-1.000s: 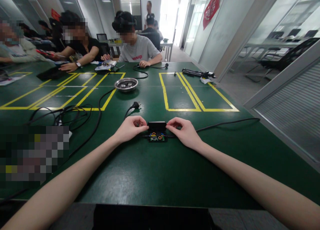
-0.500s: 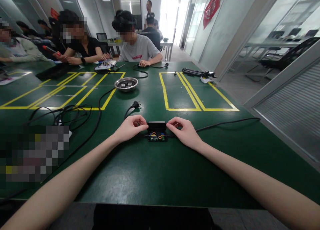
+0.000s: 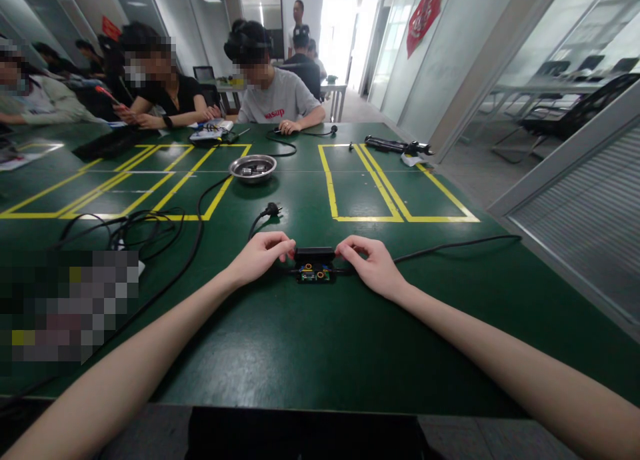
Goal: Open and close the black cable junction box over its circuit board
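A small black power adapter (image 3: 314,254) lies open on the green table (image 3: 310,340), its circuit board (image 3: 313,273) with orange and yellow parts showing at the near side. My left hand (image 3: 260,257) pinches the adapter's left end with curled fingers. On the other end, my right hand (image 3: 371,265) does the same. A black cable (image 3: 450,245) runs from the adapter to the right. Another cable ends in a plug (image 3: 271,211) just beyond my left hand.
A metal bowl (image 3: 253,169) with small parts stands further back among yellow tape lines (image 3: 367,193). Tangled black cables (image 3: 135,230) lie at the left. A black tool (image 3: 395,147) rests at the far right. Several people sit across the table.
The black lid of the adapter has tilted lower toward the board between my hands. A person at the far left has moved a red-handled tool.
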Demonstrator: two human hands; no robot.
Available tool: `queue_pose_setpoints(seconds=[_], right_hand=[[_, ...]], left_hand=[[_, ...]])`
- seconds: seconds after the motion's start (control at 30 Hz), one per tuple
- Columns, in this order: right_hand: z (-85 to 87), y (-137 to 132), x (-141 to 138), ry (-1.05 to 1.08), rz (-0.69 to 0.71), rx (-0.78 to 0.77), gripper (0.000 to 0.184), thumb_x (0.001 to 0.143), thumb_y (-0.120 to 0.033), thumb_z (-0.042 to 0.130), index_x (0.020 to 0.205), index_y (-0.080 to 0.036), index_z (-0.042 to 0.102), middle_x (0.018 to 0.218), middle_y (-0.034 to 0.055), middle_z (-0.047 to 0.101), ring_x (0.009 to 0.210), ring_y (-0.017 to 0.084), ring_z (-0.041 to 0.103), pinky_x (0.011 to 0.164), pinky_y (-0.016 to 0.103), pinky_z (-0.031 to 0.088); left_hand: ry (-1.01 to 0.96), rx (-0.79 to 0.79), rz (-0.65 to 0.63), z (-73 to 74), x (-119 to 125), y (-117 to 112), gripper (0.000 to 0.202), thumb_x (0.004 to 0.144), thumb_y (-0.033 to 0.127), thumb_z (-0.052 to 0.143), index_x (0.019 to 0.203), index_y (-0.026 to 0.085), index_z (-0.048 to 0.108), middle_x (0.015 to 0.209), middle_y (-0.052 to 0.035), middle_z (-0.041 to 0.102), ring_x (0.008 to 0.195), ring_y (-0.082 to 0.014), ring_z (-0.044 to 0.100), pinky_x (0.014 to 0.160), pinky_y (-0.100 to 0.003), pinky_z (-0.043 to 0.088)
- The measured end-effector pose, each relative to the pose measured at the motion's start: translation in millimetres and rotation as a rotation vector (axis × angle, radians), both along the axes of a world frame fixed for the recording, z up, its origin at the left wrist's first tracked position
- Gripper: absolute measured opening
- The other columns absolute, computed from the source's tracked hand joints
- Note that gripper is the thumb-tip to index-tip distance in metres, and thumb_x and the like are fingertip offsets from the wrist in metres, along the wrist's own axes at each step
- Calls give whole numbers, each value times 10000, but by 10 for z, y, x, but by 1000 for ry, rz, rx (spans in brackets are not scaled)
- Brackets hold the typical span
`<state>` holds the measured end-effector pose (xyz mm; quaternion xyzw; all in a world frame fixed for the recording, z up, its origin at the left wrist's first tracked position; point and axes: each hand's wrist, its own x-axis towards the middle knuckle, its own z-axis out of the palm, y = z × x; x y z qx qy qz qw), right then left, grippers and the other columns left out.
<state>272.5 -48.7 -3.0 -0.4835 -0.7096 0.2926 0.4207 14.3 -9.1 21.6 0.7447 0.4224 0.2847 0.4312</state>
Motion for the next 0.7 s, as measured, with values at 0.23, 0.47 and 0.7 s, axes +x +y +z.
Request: queue_pose_setpoints(seconds=[0.23,0.47,0.7], right_hand=[[24,-29,7,-53,47,8,402,966,-498,524,728,-213,677,732,38,692,701,199,618,680,329,480],[1,-35,0,-98,74,-3,322,944,-420,555,713,-215,647,723,38,684,702,204,615,674,340,480],[-36,-35,10,-214,133,41,227,855,-381,730,1003,-210,709,923,55,710,823,210,632,764,358,511]], left_hand=[[5,-25,-27,-10,13,-11,349,852,483,607,705,171,658,714,-30,685,665,-157,592,691,-285,487],[60,-13,-25,-46,20,-35,309,839,448,651,748,155,685,687,-8,660,636,-140,564,620,-257,450],[172,94,-128,-25,13,-73,330,811,487,721,879,164,716,723,0,630,654,-145,539,605,-257,417]])
